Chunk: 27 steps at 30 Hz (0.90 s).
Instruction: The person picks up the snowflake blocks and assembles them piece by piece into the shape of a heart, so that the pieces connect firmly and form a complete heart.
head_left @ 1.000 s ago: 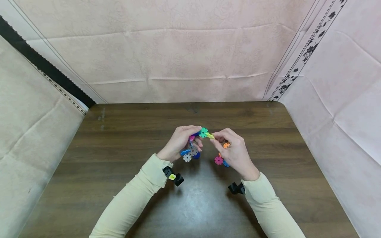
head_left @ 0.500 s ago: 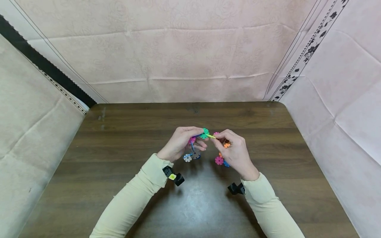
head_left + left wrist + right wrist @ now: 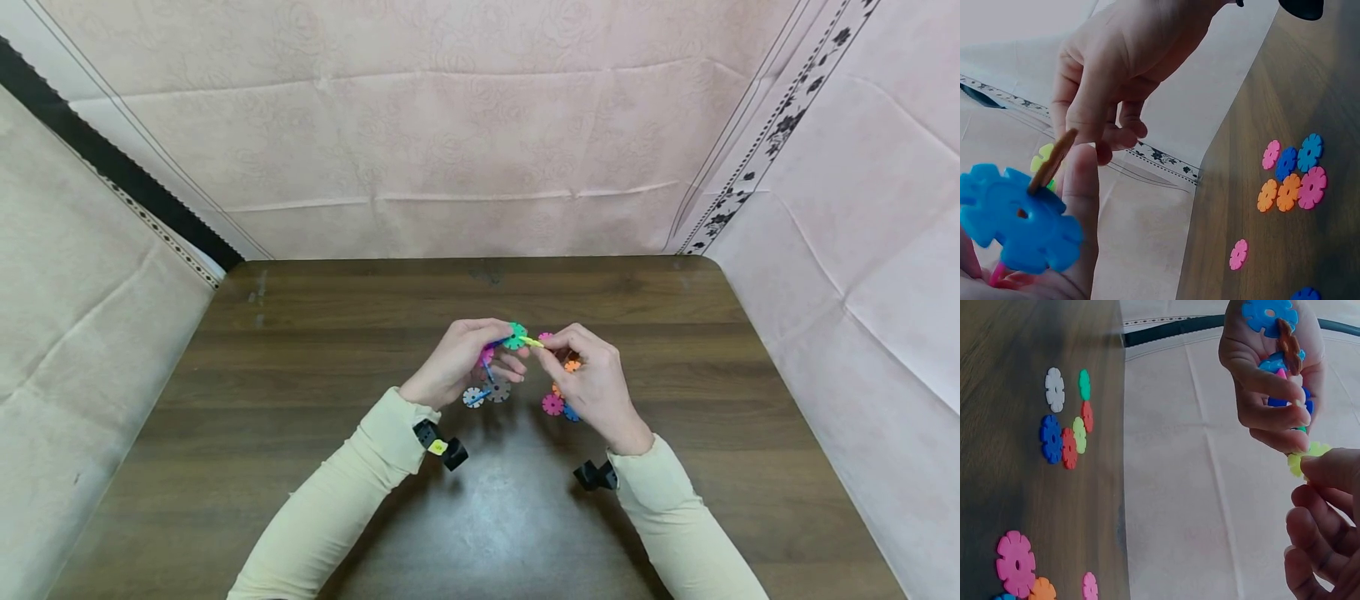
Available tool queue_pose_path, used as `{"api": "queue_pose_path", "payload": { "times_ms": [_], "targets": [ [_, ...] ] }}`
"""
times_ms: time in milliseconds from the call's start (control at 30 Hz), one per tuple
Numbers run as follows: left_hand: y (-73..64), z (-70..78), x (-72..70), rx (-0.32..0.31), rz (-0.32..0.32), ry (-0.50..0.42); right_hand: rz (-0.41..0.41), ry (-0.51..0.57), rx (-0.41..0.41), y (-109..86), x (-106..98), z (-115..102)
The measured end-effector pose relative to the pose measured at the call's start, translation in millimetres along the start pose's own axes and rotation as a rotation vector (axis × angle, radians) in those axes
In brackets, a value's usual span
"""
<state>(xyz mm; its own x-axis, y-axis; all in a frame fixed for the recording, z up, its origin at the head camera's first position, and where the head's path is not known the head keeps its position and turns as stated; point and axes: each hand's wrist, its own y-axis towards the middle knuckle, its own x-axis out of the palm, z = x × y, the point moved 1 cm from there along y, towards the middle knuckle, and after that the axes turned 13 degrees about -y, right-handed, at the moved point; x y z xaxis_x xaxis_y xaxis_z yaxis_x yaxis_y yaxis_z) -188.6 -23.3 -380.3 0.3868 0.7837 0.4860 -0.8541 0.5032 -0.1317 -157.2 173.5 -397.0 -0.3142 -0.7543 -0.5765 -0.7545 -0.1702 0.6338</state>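
My left hand (image 3: 465,354) holds a short chain of slotted, flower-shaped plastic discs. A blue disc (image 3: 1044,240) and an edge-on brown disc (image 3: 1052,164) stand out close up in the left wrist view. Further along the chain come pink (image 3: 487,356) and green (image 3: 516,336) discs, partly covered by the fingers. My right hand (image 3: 588,375) pinches a yellow-green disc (image 3: 1298,464) between thumb and forefinger. That disc meets the green one at the chain's end; whether their slots are engaged cannot be told. Both hands are raised above the table.
Loose discs lie on the wooden table (image 3: 337,333): white (image 3: 1055,389), dark blue (image 3: 1051,439) and red (image 3: 1069,449) on the left, with orange (image 3: 1288,192) and pink (image 3: 1313,187) ones on the right. Pale cloth (image 3: 480,150) hangs behind the table and along its sides.
My left hand has shifted slightly right, and the lower part of its chain has swung. The yellow-green disc appears narrower, turned more edge-on; my right hand has barely moved.
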Motion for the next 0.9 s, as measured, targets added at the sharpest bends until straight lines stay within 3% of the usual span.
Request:
{"api": "queue_pose_path", "payload": {
  "times_ms": [133, 233, 333, 533, 700, 900],
  "targets": [
    [-0.6, 0.7, -0.1, -0.008, 0.004, -0.004, -0.046, -0.009, -0.008, -0.4, -2, 6],
    [-0.2, 1.0, -1.6, -0.009, 0.019, -0.03, -0.11, -0.039, 0.03, -1.9, -5, 14],
    [0.0, 1.2, -3.4, -0.011, 0.037, -0.046, -0.204, -0.101, 0.134, -3.9, -7, 26],
    [0.2, 0.4, -6.1, -0.011, 0.032, -0.048, -0.469, -0.267, 0.365, -10.5, -12, 56],
    [0.5, 0.1, -7.0, 0.0, 0.032, -0.04, -0.621, -0.379, 0.45, -19.4, -17, 75],
    [1.0, 0.7, -6.1, 0.002, 0.041, -0.048, -0.709, -0.42, 0.5, -26.1, -15, 84]
  ]
}}
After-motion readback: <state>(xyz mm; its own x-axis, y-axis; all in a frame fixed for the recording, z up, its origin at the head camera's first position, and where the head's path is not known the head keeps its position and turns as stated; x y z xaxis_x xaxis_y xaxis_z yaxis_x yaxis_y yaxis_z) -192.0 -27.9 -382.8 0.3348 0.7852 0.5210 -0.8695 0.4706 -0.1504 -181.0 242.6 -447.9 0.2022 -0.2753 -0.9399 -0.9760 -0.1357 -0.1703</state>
